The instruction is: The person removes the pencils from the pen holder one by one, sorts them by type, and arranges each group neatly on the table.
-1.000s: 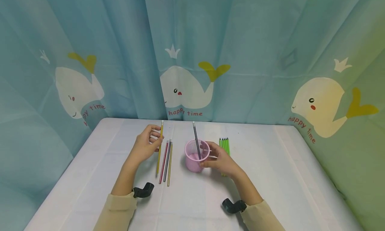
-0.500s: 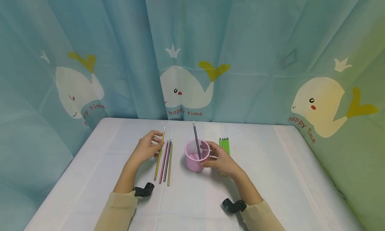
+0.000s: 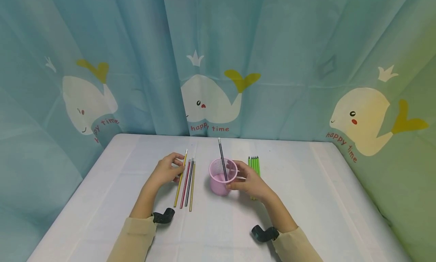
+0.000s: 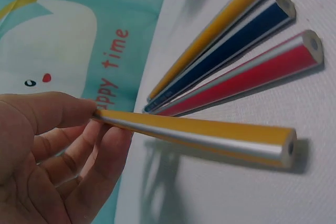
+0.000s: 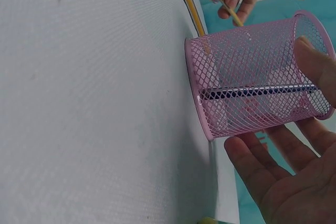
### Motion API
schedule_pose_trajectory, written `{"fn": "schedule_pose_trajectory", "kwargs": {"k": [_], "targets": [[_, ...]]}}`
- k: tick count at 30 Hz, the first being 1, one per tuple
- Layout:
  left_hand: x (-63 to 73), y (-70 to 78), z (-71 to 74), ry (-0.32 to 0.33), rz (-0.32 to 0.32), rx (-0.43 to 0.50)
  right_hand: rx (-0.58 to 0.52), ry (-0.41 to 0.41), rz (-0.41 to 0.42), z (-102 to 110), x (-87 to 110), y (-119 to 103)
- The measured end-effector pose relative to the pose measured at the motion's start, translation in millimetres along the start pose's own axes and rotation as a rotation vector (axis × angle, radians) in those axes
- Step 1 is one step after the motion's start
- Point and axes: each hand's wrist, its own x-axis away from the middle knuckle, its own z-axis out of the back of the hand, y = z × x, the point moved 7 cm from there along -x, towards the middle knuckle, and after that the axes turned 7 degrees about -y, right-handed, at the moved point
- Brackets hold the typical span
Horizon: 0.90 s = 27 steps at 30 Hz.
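Between thumb and fingers, my left hand (image 3: 167, 170) pinches a yellow pencil (image 4: 210, 135) with silver stripes; its unsharpened end points toward me, close over the tabletop. Just right of it lie a red pencil (image 4: 247, 80), a dark blue pencil (image 4: 226, 51) and another yellow pencil (image 3: 192, 194), side by side. My right hand (image 3: 250, 181) holds a pink mesh pencil cup (image 5: 252, 72) from its right side, thumb at the rim and fingers against the mesh. One dark pencil (image 3: 221, 152) leans inside the upright cup, eraser end up.
Several green pencils (image 3: 253, 163) lie in a row right of the cup, partly hidden behind my right hand. The white-covered table (image 3: 323, 201) ends at a blue-green curtain (image 3: 289, 103) with printed whales. Black camera mounts (image 3: 164, 215) sit at both wrists.
My left hand has come down and nearer to me with the yellow pencil, lowering it beside the red one. The right hand and the cup have stayed in place.
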Motion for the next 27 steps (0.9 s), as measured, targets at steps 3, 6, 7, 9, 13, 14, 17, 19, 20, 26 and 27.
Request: {"fn": "schedule_pose_trajectory", "kwargs": {"k": [3,6,7,9,13,14,17,19,20,26,27], "targets": [[-0.6,-2.3,-1.4,-0.006,0.009,0.006,0.001,0.002,0.001,0,0.0,0],[-0.8,-4.2,-2.8,-0.014,0.018,0.013,-0.001,0.003,0.006,0,-0.2,1],[-0.7,-4.7,-3.1,-0.014,0.021,0.013,-0.001,0.002,0.007,0,-0.3,1],[-0.9,-6.0,-3.7,-0.014,0.026,0.012,-0.002,0.002,0.009,0,-0.4,1],[-2.1,-8.7,-4.7,-0.013,0.034,-0.006,0.001,0.001,0.008,0,-0.3,0],[-2.5,-9.5,-5.0,-0.014,0.034,-0.012,0.001,0.002,0.008,0,-0.3,0],[-3.9,-11.7,-5.9,-0.009,0.029,-0.049,0.001,0.003,0.007,0,-0.2,-1],[-4.2,-13.1,-7.2,-0.009,0.029,-0.059,0.001,0.003,0.005,0,-0.1,-1],[-4.5,-13.7,-8.0,-0.009,0.031,-0.058,0.003,0.004,0.003,0,-0.1,-1],[-3.0,-14.2,-11.3,-0.004,0.049,-0.078,0.002,0.001,0.001,0,0.1,-1],[-2.8,-14.3,-11.5,-0.002,0.054,-0.082,-0.001,0.001,0.004,0,0.0,-2]]}}
